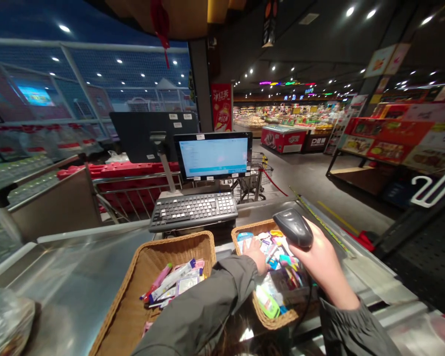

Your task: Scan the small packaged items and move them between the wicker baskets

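My right hand (324, 259) is wrapped round a black handheld barcode scanner (293, 227), lifted over the right side of a wicker basket (269, 324). My left hand (257, 256) reaches into that basket with its fingers spread among small colourful packets (278, 247); its fingertips are partly lost among them. A green packet (267, 301) lies at the basket's near end. To the left stands a larger wicker basket (137, 277) holding several slim boxes and tubes (178, 279), and my left forearm passes over its near right side.
Behind the baskets are a black keyboard (195, 210) and a lit monitor (215, 158). A metal counter (85, 272) runs to the left, with a plastic-wrapped item (7, 321) at its edge. A white hanger-like hook (433, 185) juts in at right.
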A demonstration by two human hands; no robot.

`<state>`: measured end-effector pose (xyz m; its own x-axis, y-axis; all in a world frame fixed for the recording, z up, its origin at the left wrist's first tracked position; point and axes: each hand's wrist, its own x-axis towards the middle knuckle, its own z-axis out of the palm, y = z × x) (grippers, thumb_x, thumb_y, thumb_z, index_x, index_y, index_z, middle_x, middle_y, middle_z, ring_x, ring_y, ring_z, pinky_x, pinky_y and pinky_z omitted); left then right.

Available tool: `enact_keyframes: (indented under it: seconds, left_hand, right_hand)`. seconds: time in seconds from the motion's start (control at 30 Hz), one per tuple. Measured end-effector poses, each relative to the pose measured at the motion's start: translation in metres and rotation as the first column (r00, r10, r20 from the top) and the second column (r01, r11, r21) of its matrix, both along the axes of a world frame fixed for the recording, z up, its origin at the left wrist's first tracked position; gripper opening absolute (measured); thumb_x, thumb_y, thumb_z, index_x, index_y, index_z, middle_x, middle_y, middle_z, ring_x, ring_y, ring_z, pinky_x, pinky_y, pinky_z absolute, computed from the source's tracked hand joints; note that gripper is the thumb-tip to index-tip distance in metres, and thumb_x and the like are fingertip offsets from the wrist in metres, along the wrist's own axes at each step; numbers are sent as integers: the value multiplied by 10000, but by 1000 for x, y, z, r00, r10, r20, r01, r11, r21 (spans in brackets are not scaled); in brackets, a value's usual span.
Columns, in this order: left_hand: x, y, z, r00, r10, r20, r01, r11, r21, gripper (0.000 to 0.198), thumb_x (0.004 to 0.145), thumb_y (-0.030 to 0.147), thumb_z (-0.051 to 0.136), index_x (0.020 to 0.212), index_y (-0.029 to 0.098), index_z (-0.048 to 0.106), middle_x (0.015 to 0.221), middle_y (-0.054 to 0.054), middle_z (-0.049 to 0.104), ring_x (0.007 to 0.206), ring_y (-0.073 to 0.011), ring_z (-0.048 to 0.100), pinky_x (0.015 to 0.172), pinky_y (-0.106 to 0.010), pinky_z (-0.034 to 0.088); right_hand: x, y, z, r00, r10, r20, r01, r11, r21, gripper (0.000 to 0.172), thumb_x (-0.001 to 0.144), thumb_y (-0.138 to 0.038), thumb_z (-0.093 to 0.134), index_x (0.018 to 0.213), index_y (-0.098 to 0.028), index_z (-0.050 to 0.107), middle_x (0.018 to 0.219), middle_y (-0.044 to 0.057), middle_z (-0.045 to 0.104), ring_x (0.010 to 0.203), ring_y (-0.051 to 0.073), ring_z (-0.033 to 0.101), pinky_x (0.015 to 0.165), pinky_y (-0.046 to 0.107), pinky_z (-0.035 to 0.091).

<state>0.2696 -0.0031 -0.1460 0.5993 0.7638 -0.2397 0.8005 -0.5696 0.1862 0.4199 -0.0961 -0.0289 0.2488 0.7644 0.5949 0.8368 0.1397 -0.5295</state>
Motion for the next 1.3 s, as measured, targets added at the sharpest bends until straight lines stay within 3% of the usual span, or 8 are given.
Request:
enact_keyframes:
  seconds: [0.1, 0.23, 0.4, 0.57, 0.77, 0.9, 1.07, 1.3]
  left_hand:
    - [-2, 2, 0, 1000, 1, 14, -1, 1000, -17, 727, 777, 699, 551, 1269, 176, 665, 1558, -205, 369, 1505, -375, 178, 1178, -602, 220]
    - [-3, 0, 5, 999, 6, 48, -6, 1000, 14, 728, 741, 670, 627, 1258, 158, 658, 1536, -213, 400, 1489, -390, 224, 1192, -590, 205]
    - [-8, -1, 28, 986, 12, 164, -38, 986, 159, 729, 682, 607, 728, 1240, 150, 622, 1477, -196, 472, 1463, -348, 302, 1218, -579, 170]
    - [-37, 9, 78, 945, -145, 293, 8, 906, 423, 493, 768, 379, 716, 1197, 174, 585, 1535, -171, 396, 1506, -321, 191, 1222, -624, 84]
    - [-111, 16, 151, 903, -150, 402, -123, 807, 577, 316, 771, 301, 735, 1030, 200, 584, 1541, -150, 397, 1496, -335, 223, 1203, -633, 123]
    - [-163, 12, 182, 884, -131, 449, -208, 749, 629, 307, 747, 252, 753, 986, 214, 565, 1531, -137, 420, 1491, -328, 246, 1196, -634, 138]
    - [-217, 6, 197, 875, -95, 475, -289, 685, 669, 309, 718, 224, 765, 937, 218, 546, 1509, -140, 445, 1477, -338, 283, 1187, -640, 159]
    - [-270, -1, 190, 877, -46, 478, -336, 653, 679, 325, 716, 246, 769, 951, 216, 546, 1469, -151, 475, 1459, -339, 317, 1186, -638, 159]
  right_hand:
    - [-4, -4, 2, 1000, -9, 9, 9, 1000, 13, 542, 734, -454, 637, 1195, -169, 617, 1283, 175, 646, 1223, 338, 597, 1046, 531, 474]
    - [-9, -11, 4, 998, -42, 37, 41, 999, 17, 535, 736, -435, 615, 1196, -161, 619, 1274, 176, 652, 1224, 334, 598, 1039, 519, 484]
    - [-11, -17, 6, 997, -51, 50, 51, 999, 9, 596, 746, -445, 585, 1219, -82, 606, 1266, 229, 643, 1216, 366, 597, 1039, 550, 477]
    - [-18, -17, 13, 997, -36, 66, 34, 999, 28, 603, 759, -467, 611, 1226, -85, 603, 1278, 227, 635, 1234, 374, 582, 1060, 551, 458]
    - [-45, -10, 29, 988, 57, 144, -77, 988, 134, 591, 756, -414, 643, 1266, -126, 568, 1272, 194, 635, 1273, 364, 553, 1081, 541, 444]
    - [-73, -6, 42, 965, 158, 209, -197, 963, 182, 519, 762, -341, 641, 1247, -171, 569, 1241, 162, 640, 1312, 378, 509, 1102, 577, 408]
    - [-107, -1, 56, 917, 323, 233, -364, 918, 160, 462, 739, -244, 642, 1195, -197, 582, 1256, 148, 616, 1342, 396, 463, 1114, 608, 383]
    - [-144, 5, 55, 843, 474, 254, -506, 859, 74, 431, 702, -189, 644, 1132, -193, 617, 1272, 154, 597, 1370, 404, 413, 1113, 633, 364]
